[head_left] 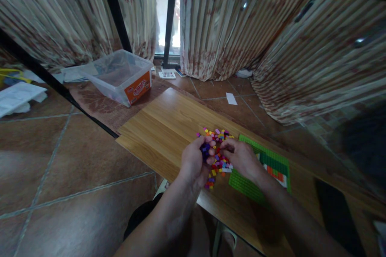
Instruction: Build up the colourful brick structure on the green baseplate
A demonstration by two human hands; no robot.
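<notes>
One wooden bench (169, 120) is carrying a green baseplate (245, 186); the left hand (193, 156) is cupping purple bricks (205, 150) in half-curled fingers; at its three o'clock, the right hand (240, 154) is bending its fingers beside loose bricks (223, 164), grip being unclear.

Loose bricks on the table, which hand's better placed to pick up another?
Probably the right hand: its fingers are close to the loose bricks, while the left hand is cupped around purple bricks.
</notes>
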